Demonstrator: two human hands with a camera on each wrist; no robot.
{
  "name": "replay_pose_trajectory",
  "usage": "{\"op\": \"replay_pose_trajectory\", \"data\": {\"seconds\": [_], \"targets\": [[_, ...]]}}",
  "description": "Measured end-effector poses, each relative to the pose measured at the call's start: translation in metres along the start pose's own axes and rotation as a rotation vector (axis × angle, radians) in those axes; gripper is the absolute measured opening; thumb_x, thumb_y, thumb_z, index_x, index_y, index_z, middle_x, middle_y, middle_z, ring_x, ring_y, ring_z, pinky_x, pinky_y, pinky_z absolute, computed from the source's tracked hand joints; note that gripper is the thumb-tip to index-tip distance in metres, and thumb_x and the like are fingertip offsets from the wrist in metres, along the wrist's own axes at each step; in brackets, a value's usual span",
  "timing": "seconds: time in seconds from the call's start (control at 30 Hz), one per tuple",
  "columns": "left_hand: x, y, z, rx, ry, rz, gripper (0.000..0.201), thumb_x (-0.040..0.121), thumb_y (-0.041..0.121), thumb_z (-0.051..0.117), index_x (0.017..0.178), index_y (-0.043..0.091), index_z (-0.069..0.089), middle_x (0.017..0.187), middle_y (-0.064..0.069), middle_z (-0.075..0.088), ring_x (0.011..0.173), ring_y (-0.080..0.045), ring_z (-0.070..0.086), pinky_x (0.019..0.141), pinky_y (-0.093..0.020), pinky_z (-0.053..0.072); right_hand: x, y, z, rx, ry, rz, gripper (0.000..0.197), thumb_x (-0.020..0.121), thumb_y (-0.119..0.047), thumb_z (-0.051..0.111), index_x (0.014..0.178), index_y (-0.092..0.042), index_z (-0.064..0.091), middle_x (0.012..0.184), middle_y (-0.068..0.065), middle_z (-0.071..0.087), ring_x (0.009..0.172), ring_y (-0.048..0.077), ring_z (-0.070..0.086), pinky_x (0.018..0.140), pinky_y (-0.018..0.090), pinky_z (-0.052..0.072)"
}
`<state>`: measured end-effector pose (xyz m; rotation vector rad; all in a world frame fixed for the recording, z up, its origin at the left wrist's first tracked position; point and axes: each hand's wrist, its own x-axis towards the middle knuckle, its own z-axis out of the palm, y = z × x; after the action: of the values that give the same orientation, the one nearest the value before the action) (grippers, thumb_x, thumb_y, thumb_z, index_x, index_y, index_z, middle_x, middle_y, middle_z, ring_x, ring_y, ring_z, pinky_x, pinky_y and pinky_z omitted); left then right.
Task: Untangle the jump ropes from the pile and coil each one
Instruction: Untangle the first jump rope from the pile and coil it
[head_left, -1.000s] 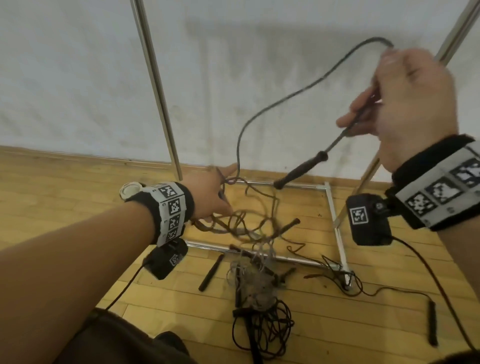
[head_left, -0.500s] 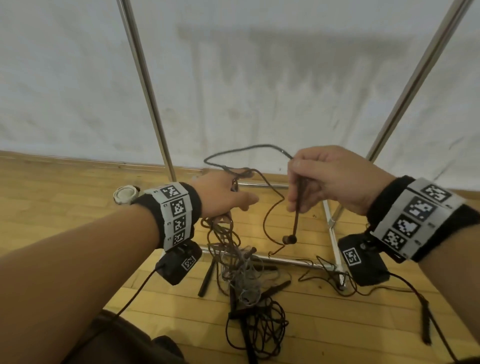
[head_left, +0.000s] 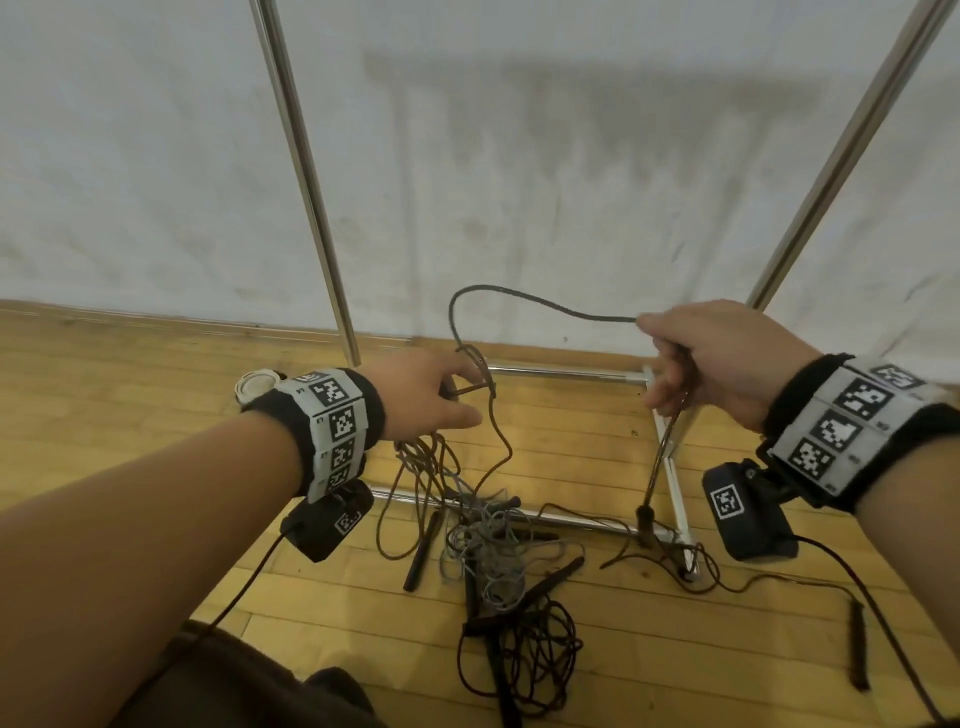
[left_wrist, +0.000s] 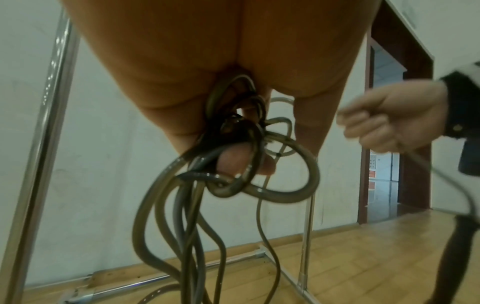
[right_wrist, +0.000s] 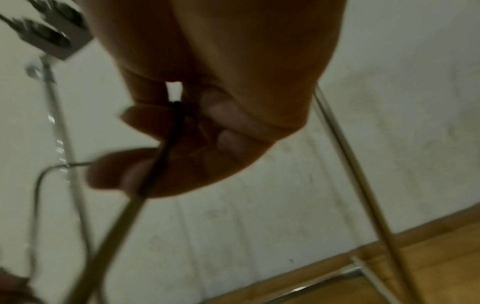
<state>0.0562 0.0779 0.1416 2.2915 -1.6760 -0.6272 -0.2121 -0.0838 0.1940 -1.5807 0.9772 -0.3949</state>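
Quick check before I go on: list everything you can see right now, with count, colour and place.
Rope in hand: one, dark grey, arching between both hands; its handle hangs below the right hand.
Lifted loops: several, olive and grey, bunched in the left hand.
Tangled pile: ropes grey, brown and black, number unclear, on the floor.
Loose black handles: several, among the pile.
Metal frame: one, silver, standing by the wall.
Tape roll: one, white, behind the left wrist.
Floor: wooden, yellow.
Left hand: grips the loops.
Right hand: grips the rope.
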Motion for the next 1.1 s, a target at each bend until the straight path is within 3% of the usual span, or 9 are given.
{"op": "replay_pose_trajectory", "data": {"seconds": [0.1, 0.2, 0.37, 0.43, 0.57, 0.67, 0.83, 0.97, 1.1], "targets": [[-0.004, -0.001, -0.005, -0.07, 0.013, 0.016, 0.04, 0.096, 0.052, 0.068, 0.135, 0.048, 0.059, 0.1, 0.018, 0.066, 0.084, -0.002, 0.065, 0.071, -0.026, 0.052, 0.012, 0.02, -0.008, -0.319, 0.184, 0.184, 0.023, 0.1, -0.015, 0.055, 0.083, -0.002, 0.062, 0.072, 0.015, 0.069, 0.072, 0.034, 0.077, 0.063, 0.04, 0.065], [-0.009, 0.003, -0.008, -0.119, -0.012, 0.055, 0.034, 0.096, 0.048, 0.07, 0.128, 0.055, 0.06, 0.103, 0.014, 0.07, 0.083, -0.008, 0.072, 0.074, -0.032, 0.062, 0.011, 0.024, -0.003, -1.045, 0.083, 0.162, 0.024, 0.101, -0.025, 0.053, 0.1, -0.007, 0.067, 0.099, 0.009, 0.072, 0.089, 0.026, 0.071, 0.076, 0.037, 0.059], [-0.013, 0.018, -0.009, -0.198, -0.053, 0.122, 0.029, 0.088, 0.043, 0.081, 0.103, 0.057, 0.06, 0.095, 0.019, 0.073, 0.076, -0.007, 0.074, 0.071, -0.041, 0.067, -0.003, 0.01, 0.055, -0.752, -0.162, -0.246, 0.046, 0.092, -0.071, 0.049, 0.126, -0.042, 0.061, 0.115, -0.025, 0.061, 0.106, 0.0, 0.058, 0.086, 0.025, 0.045], [-0.011, 0.025, -0.008, -0.211, -0.037, 0.148, 0.041, 0.083, 0.04, 0.085, 0.099, 0.057, 0.052, 0.097, 0.017, 0.075, 0.074, -0.011, 0.075, 0.066, -0.045, 0.067, -0.007, 0.012, 0.079, -0.682, -0.197, -0.296, 0.036, 0.095, -0.065, 0.053, 0.116, -0.04, 0.066, 0.108, -0.023, 0.066, 0.1, -0.002, 0.06, 0.083, 0.026, 0.047], [-0.008, 0.028, -0.006, -0.289, -0.031, 0.151, 0.061, 0.08, 0.031, 0.09, 0.107, 0.052, 0.039, 0.102, 0.0, 0.077, 0.078, -0.025, 0.077, 0.071, -0.054, 0.066, -0.005, 0.015, 0.096, -0.53, -0.111, -0.329, 0.018, 0.101, -0.04, 0.057, 0.099, -0.028, 0.069, 0.093, -0.002, 0.074, 0.091, 0.02, 0.068, 0.087, 0.044, 0.055], [-0.01, 0.028, -0.008, -0.295, -0.038, 0.135, 0.057, 0.079, 0.037, 0.091, 0.11, 0.051, 0.045, 0.098, 0.006, 0.077, 0.076, -0.015, 0.076, 0.069, -0.04, 0.066, -0.004, 0.01, 0.093, -0.266, -0.056, -0.309, 0.02, 0.104, -0.034, 0.054, 0.092, -0.024, 0.067, 0.075, -0.01, 0.074, 0.079, 0.012, 0.074, 0.084, 0.044, 0.057], [-0.009, 0.03, -0.006, -0.379, -0.127, 0.156, 0.033, 0.088, 0.029, 0.083, 0.113, 0.036, 0.063, 0.092, 0.007, 0.077, 0.071, -0.015, 0.075, 0.067, -0.026, 0.06, 0.004, 0.004, 0.086, -0.491, 0.076, -0.416, 0.008, 0.105, -0.032, 0.052, 0.105, -0.037, 0.059, 0.084, -0.003, 0.067, 0.062, 0.011, 0.07, 0.059, 0.032, 0.059], [-0.006, 0.026, -0.005, -0.731, -0.151, 0.076, 0.035, 0.094, 0.005, 0.073, 0.125, 0.015, 0.061, 0.084, -0.004, 0.076, 0.068, -0.016, 0.07, 0.063, -0.026, 0.058, 0.005, 0.01, 0.085, -0.711, 0.125, -0.642, 0.011, 0.099, -0.032, 0.051, 0.105, -0.04, 0.056, 0.113, -0.014, 0.045, 0.093, 0.004, 0.053, 0.075, 0.016, 0.043], [-0.001, 0.023, -0.004, -0.915, -0.154, 0.037, 0.047, 0.094, -0.001, 0.069, 0.133, 0.019, 0.052, 0.093, -0.012, 0.076, 0.072, -0.02, 0.071, 0.061, -0.028, 0.058, 0.002, 0.013, 0.092, -1.033, -0.025, -0.726, 0.032, 0.095, -0.056, 0.042, 0.104, -0.034, 0.064, 0.106, -0.014, 0.046, 0.1, 0.008, 0.04, 0.079, 0.028, 0.036]]}}
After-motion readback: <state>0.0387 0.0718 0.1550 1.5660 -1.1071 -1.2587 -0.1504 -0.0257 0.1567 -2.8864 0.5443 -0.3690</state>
